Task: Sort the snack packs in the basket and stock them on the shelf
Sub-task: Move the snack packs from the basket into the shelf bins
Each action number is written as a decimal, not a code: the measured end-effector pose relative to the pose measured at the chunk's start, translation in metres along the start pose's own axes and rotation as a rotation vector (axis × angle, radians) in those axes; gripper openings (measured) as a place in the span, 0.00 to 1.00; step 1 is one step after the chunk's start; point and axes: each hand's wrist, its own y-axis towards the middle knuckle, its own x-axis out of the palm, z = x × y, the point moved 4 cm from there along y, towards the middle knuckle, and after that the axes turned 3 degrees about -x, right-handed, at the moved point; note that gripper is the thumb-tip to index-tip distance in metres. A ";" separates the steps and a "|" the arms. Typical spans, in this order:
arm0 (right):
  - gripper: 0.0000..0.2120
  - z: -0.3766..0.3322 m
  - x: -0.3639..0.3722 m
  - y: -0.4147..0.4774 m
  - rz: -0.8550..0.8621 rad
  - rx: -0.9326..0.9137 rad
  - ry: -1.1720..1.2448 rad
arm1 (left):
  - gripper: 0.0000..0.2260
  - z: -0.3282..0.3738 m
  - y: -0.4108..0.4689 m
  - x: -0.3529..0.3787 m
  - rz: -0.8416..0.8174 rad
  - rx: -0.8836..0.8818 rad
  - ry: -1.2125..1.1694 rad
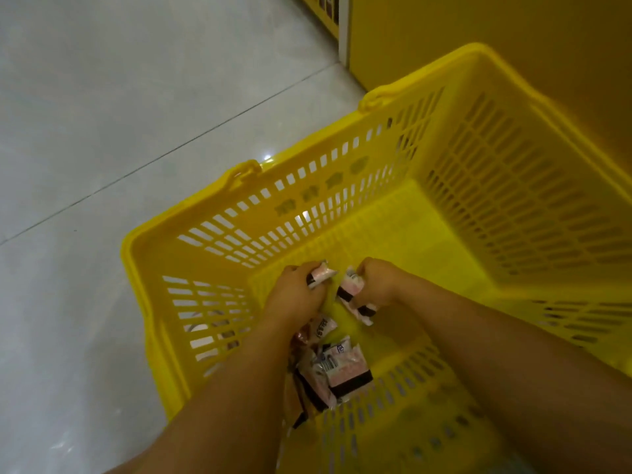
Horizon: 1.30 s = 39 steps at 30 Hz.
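Inside yellow basket (219, 241): L hand (294, 295) & R hand (375, 285) each gripped a pink snack pack (321, 276), hands close together; loose packs (337, 371) below.

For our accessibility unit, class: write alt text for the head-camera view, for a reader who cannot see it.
Two bare hands reach into a yellow basket on a pale floor: the left hand grips a pink pack, the right hand grips more packs. A heap of packs lies at the basket's near end.
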 end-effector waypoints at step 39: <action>0.39 -0.068 -0.170 -0.364 1.236 -0.795 0.118 | 0.14 0.280 -0.231 -0.145 -0.302 0.462 -0.909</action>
